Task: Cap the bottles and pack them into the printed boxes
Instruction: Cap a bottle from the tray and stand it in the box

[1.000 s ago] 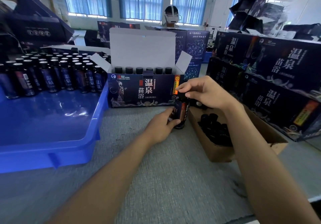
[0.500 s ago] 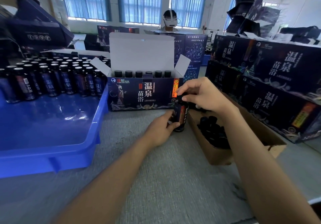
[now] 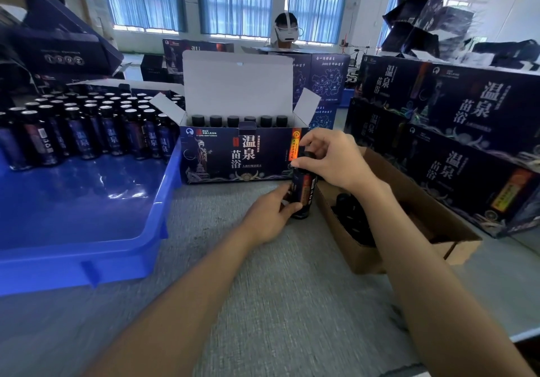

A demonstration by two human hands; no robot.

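A small dark bottle (image 3: 304, 189) is held upright just in front of the right end of the open printed box (image 3: 233, 157), its long axis vertical and its base at, or barely above, the grey woven-looking surface (image 3: 277, 303) (which of the two cannot be told). The body is wrapped low down by the grip of the left hand (image 3: 270, 217), with thumb and fingers curled round the glossy label. The black cap (image 3: 305, 157) at the top is pinched from above by the grip of the right hand (image 3: 336, 157), fingertips closed on it. Capping is judged to be the step in hand, with packing to follow. The box's open top lies up, far and left of the bottle, so a lift clear of the front wall and a short carry leftward are called for, with the axis kept vertical. The left hand, placed on the body, is judged the better suited. A far row of six capped bottles (image 3: 233, 121) is seen standing in the box beneath the raised white lid; any nearer row is hidden by the front wall. The box is thin printed card, dark blue and matt. The bottle is a smooth cylinder, probably glass and probably slippery. Loose caps (image 3: 350, 218) lie in a brown corrugated carton (image 3: 365, 259) just right of the bottle, and uncapped bottles (image 3: 87, 134) with silvery tops stand packed in a blue plastic tray (image 3: 163, 201) at left.
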